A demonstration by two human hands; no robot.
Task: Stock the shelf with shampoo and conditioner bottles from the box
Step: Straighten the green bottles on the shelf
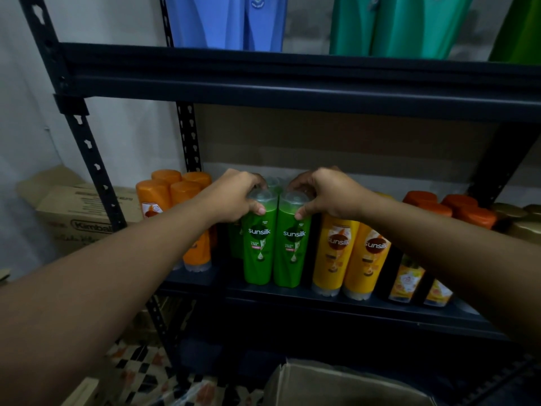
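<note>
A: Both arms are stretched into the dark metal shelf, and each hand is on a green bottle. The left hand is curled over the clear cap of the left green Sunsilk bottle, thumb pressed on the front just under the cap, fingers wrapped over the top and out of sight behind.

B: Mirror image on the other side. The right hand clamps the cap of the right green Sunsilk bottle, thumb tip on the front, fingers hooked over the back. The two bottles stand upright, touching side by side, bases on the shelf near its front edge.

A: There looks to be more green behind them, perhaps a second row, but it's dim back there and I can't be sure.

B: Neighbours: orange bottles packed to the left, partly hidden by the left forearm. To the right, two yellow Sunsilk bottles just beside the green pair, then dark bottles with orange caps, and gold caps at the far right edge.

A: Down at the bottom, the open flap of a cardboard box sits below the shelf. Another carton stands left of the rack against the wall.

B: And blue and green garments hang above the top board.
</note>
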